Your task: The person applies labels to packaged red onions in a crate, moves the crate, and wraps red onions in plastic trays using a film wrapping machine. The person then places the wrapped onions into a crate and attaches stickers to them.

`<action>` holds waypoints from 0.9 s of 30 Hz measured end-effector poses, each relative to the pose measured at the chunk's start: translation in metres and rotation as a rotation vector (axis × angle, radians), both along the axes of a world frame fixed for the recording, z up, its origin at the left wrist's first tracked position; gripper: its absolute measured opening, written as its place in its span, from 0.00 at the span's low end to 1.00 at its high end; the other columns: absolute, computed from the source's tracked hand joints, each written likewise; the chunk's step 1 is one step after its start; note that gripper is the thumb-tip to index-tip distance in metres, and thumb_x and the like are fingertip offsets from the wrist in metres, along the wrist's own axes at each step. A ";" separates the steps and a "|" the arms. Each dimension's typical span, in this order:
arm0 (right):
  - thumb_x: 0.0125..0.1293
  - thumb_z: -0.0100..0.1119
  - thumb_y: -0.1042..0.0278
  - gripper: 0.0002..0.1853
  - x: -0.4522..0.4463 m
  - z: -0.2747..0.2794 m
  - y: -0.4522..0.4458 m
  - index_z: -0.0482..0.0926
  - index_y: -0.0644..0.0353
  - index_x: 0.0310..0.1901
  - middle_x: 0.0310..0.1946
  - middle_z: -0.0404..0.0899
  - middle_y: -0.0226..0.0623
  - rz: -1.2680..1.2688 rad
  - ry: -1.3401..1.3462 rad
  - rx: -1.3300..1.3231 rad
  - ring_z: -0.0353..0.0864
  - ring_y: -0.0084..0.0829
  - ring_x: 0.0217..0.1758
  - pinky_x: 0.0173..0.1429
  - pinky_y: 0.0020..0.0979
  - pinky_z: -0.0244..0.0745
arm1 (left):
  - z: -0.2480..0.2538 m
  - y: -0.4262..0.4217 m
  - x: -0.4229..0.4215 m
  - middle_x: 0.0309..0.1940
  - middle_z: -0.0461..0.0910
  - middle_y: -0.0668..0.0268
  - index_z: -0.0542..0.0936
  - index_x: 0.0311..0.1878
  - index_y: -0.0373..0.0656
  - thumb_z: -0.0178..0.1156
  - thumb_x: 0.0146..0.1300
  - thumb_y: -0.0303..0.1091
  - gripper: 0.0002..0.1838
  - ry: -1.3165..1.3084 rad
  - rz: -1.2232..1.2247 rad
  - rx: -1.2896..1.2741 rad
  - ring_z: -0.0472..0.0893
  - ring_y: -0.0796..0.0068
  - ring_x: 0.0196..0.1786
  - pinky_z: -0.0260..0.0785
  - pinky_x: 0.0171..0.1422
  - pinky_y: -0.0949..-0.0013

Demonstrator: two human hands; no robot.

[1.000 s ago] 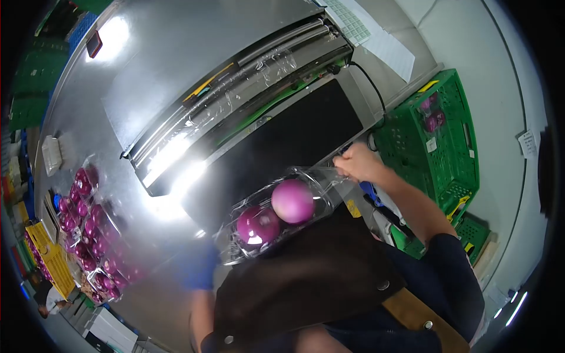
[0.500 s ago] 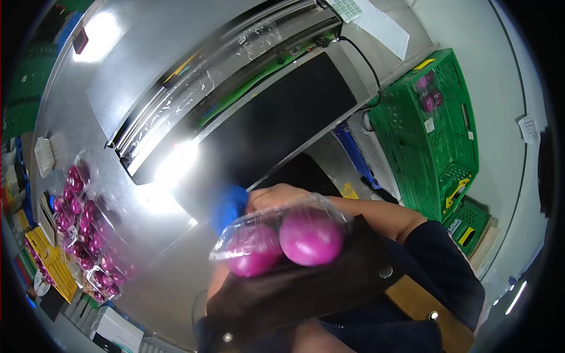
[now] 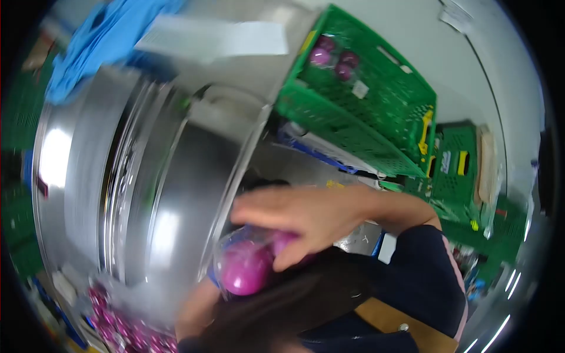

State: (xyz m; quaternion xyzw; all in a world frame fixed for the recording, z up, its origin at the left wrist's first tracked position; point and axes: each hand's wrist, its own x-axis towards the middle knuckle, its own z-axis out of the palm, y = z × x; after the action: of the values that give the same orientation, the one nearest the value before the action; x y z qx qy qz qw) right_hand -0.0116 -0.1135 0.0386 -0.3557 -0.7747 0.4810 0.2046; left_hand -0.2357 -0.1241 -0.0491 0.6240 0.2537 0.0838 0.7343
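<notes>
A clear plastic-wrapped pack of red onions point(image 3: 244, 273) is held close to my dark apron. My bare right hand point(image 3: 294, 220) lies over the pack's right end, its thumb pressed on one onion and its fingers reaching across the top edge. My left hand point(image 3: 213, 275), in a blue glove, supports the pack from behind and the left. Most of its fingers are hidden by the pack, and the wrist is blurred.
A green crate point(image 3: 359, 112) at the upper right holds wrapped onion packs. Left of my hands stands a steel wrapping machine point(image 3: 147, 176). More red onions point(image 3: 126, 329) lie at the lower left. Blue cloth or plastic point(image 3: 106, 41) and paper sheets point(image 3: 253, 38) are at the top.
My view has turned right toward the green crate. My right hand has come over the front of the pack, covering part of one onion. The pack remains near my apron.
</notes>
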 end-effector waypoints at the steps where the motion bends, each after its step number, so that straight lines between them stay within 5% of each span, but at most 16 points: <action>1: 0.63 0.57 0.52 0.32 0.009 -0.002 -0.002 0.65 0.64 0.63 0.55 0.74 0.49 -0.066 0.013 -0.184 0.73 0.45 0.60 0.64 0.38 0.66 | 0.000 0.009 0.008 0.56 0.73 0.60 0.69 0.63 0.43 0.59 0.66 0.38 0.24 0.032 -0.024 0.021 0.73 0.69 0.60 0.64 0.63 0.67; 4: 0.66 0.52 0.47 0.28 0.049 -0.030 -0.012 0.70 0.62 0.58 0.49 0.77 0.45 -0.351 0.171 -0.598 0.74 0.42 0.56 0.63 0.38 0.66 | 0.008 0.033 0.048 0.56 0.73 0.60 0.68 0.64 0.44 0.59 0.66 0.37 0.24 0.133 -0.034 0.024 0.72 0.68 0.62 0.63 0.66 0.67; 5: 0.67 0.51 0.48 0.26 0.068 -0.043 -0.019 0.71 0.61 0.57 0.49 0.77 0.45 -0.506 0.262 -0.640 0.75 0.40 0.55 0.61 0.38 0.66 | 0.017 0.040 0.068 0.57 0.73 0.58 0.68 0.63 0.42 0.58 0.66 0.39 0.25 0.057 0.029 -0.204 0.73 0.64 0.61 0.64 0.66 0.62; 6: 0.68 0.49 0.48 0.26 0.095 -0.064 -0.021 0.72 0.61 0.57 0.49 0.77 0.43 -0.612 0.060 -0.560 0.75 0.38 0.54 0.60 0.37 0.67 | 0.026 0.047 0.087 0.57 0.74 0.55 0.68 0.63 0.40 0.56 0.66 0.41 0.25 -0.014 0.101 -0.429 0.73 0.59 0.61 0.65 0.67 0.58; 7: 0.69 0.47 0.48 0.25 0.128 -0.085 -0.022 0.73 0.60 0.57 0.48 0.78 0.42 -0.711 -0.141 -0.479 0.75 0.36 0.53 0.58 0.36 0.68 | 0.020 0.056 0.103 0.58 0.73 0.54 0.67 0.64 0.39 0.54 0.67 0.44 0.26 -0.135 0.184 -0.913 0.73 0.58 0.61 0.64 0.67 0.56; 8: 0.70 0.45 0.46 0.27 0.158 -0.091 -0.024 0.72 0.60 0.58 0.50 0.76 0.40 -1.030 0.080 -0.533 0.76 0.34 0.53 0.58 0.36 0.70 | 0.018 0.065 0.116 0.59 0.73 0.53 0.66 0.64 0.38 0.51 0.68 0.47 0.28 -0.257 0.271 -1.398 0.72 0.56 0.62 0.64 0.68 0.54; 10: 0.70 0.42 0.38 0.32 0.219 -0.100 -0.021 0.70 0.60 0.60 0.53 0.74 0.40 -1.579 0.714 -0.602 0.77 0.33 0.53 0.54 0.38 0.75 | 0.027 0.078 0.131 0.61 0.71 0.50 0.66 0.64 0.34 0.47 0.68 0.54 0.33 -0.193 0.262 -1.007 0.72 0.54 0.63 0.65 0.66 0.51; 12: 0.67 0.45 0.34 0.38 0.306 -0.122 -0.012 0.69 0.65 0.61 0.51 0.76 0.45 -1.771 0.622 -0.346 0.77 0.35 0.53 0.55 0.39 0.74 | 0.025 0.088 0.131 0.60 0.71 0.47 0.66 0.64 0.34 0.48 0.67 0.56 0.35 -0.110 0.204 -0.710 0.73 0.54 0.62 0.65 0.65 0.52; 15: 0.62 0.47 0.29 0.45 0.430 -0.190 -0.020 0.72 0.72 0.59 0.56 0.75 0.55 -2.098 0.148 -0.222 0.74 0.41 0.59 0.64 0.38 0.65 | 0.013 0.092 0.128 0.61 0.70 0.49 0.66 0.64 0.33 0.50 0.66 0.55 0.35 -0.028 0.190 -0.697 0.74 0.56 0.60 0.67 0.63 0.54; 20: 0.58 0.46 0.25 0.48 0.502 -0.274 -0.022 0.75 0.74 0.54 0.54 0.75 0.61 -2.153 -0.493 -0.383 0.73 0.50 0.61 0.64 0.41 0.64 | -0.010 0.091 0.119 0.64 0.68 0.53 0.66 0.65 0.36 0.49 0.68 0.50 0.31 0.042 0.218 -0.817 0.71 0.59 0.62 0.66 0.64 0.54; 21: 0.57 0.46 0.24 0.49 0.505 -0.282 -0.019 0.76 0.73 0.54 0.53 0.75 0.62 -2.118 -0.583 -0.395 0.73 0.51 0.61 0.65 0.41 0.64 | -0.012 0.088 0.118 0.61 0.70 0.51 0.64 0.66 0.36 0.52 0.66 0.56 0.36 0.084 0.274 -0.838 0.76 0.60 0.55 0.65 0.65 0.57; 25: 0.55 0.46 0.21 0.52 0.517 -0.318 0.003 0.74 0.75 0.55 0.53 0.74 0.63 -2.054 -0.536 -0.418 0.72 0.50 0.62 0.65 0.42 0.64 | -0.012 0.098 0.119 0.60 0.71 0.53 0.64 0.66 0.37 0.52 0.66 0.54 0.35 0.191 0.219 -0.859 0.76 0.61 0.55 0.64 0.65 0.58; 27: 0.53 0.46 0.19 0.56 0.522 -0.327 0.006 0.70 0.77 0.58 0.57 0.71 0.64 -1.987 -0.362 -0.458 0.70 0.48 0.64 0.66 0.42 0.64 | -0.012 0.101 0.120 0.62 0.70 0.52 0.65 0.65 0.35 0.46 0.71 0.44 0.27 0.172 0.235 -0.852 0.76 0.62 0.56 0.65 0.65 0.63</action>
State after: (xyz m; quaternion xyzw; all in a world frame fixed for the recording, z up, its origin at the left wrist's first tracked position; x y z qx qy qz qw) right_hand 0.5100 -0.1071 -0.2879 -0.9321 -0.0411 0.1703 0.3171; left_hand -0.1162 -0.0233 -0.0611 0.2375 0.3947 0.0026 0.8876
